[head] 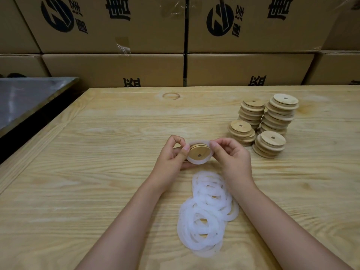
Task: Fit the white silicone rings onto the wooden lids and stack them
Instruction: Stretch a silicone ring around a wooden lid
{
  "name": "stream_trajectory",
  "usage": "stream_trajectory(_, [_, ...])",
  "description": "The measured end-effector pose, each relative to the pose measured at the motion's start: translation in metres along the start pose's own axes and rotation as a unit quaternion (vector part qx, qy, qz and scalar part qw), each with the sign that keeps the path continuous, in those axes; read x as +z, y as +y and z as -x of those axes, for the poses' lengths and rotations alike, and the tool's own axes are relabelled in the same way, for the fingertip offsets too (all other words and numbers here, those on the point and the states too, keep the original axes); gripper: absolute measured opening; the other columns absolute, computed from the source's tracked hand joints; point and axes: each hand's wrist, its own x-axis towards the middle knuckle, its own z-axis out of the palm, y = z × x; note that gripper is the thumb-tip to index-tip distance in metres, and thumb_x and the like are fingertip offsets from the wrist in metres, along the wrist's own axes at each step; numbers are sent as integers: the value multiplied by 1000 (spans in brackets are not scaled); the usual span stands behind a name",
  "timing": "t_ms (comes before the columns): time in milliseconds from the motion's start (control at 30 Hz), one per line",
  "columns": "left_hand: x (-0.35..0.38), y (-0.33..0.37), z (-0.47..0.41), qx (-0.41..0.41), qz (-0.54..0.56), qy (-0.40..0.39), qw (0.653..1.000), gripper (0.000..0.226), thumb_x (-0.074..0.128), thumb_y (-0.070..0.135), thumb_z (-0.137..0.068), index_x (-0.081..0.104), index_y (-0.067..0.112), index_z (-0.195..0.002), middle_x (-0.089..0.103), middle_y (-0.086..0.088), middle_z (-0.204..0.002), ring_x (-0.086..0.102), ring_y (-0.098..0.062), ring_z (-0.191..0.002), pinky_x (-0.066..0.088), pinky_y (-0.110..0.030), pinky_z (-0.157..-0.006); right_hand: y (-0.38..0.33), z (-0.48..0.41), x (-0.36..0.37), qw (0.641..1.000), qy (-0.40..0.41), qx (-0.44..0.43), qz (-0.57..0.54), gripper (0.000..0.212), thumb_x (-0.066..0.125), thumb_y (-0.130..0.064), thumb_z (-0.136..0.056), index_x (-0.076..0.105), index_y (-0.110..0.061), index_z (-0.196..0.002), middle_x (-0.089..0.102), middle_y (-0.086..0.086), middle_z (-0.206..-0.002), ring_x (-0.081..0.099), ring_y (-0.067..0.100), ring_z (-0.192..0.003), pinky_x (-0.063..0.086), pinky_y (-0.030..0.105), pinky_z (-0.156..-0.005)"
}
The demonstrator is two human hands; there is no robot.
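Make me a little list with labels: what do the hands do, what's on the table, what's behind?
left hand: pinches white ring beside held lid
right hand: pinches the ring's other side
held lid: wooden, small hole, ring loosely around it
loose rings: heap on table, near the person
lid stacks: four, far right on table
behind: cardboard boxes

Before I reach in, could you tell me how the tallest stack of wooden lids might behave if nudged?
The tallest stack looks unevenly piled, so it would probably tip or shed lids. The round, rigid-looking lids might roll. The neighbouring stack stands close and could fall too.
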Motion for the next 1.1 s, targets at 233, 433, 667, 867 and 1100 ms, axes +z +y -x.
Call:
stream_trajectory(233, [-2, 0, 0, -3, -2, 4, 1000, 9, 46, 11, -97, 41, 14, -90, 68, -17, -85, 69, -20, -83, 58, -32, -72, 2, -1, -1, 999, -38, -5, -2, 9, 70, -8, -83, 68, -15, -88, 72, -3, -84, 67, 9, -84, 52, 24, -78])
stream_trajectory(433, [-2, 1, 0, -5, -9, -5, 1000, 8, 48, 10, -96, 43, 13, -91, 68, -22, -91, 69, -25, -87, 58, -34, -74, 4, -1, 0, 1000, -16, -12, 15, 8, 70, -8, -83, 67, -14, -83, 72, 0, -83, 68, 12, -81, 55, 27, -77])
stream_trajectory(667, [-4, 0, -1, -28, 10, 20, 999, 7, 50, 10, -95, 45, 12, -90, 70, -14, -83, 70, -22, -85, 59, -32, -70, 4, -4, 0, 999, -18, 33, -15, 12, 70, -9, -84, 70, -20, -77, 74, 4, -83, 70, 20, -85, 54, 38, -85])
stream_trajectory(867, [-5, 0, -3, -61, 39, 37, 997, 7, 51, 8, -94, 48, 9, -88, 70, -10, -78, 71, -22, -81, 59, -41, -76, 4, -4, -1, 999, -22, 38, -7, 19, 69, -11, -85, 73, -25, -73, 75, 1, -81, 71, 16, -82, 55, 34, -81])
stream_trajectory(1100, [-6, 1, -4, -79, 58, 42, 994, 12, 53, 2, -92, 51, 7, -80, 65, -14, -80, 68, -23, -80, 60, -41, -71, 4, -4, -1, 997, -28, 71, 3, 13, 68, -13, -86, 71, -19, -74, 73, 2, -78, 68, 18, -81, 54, 37, -82])
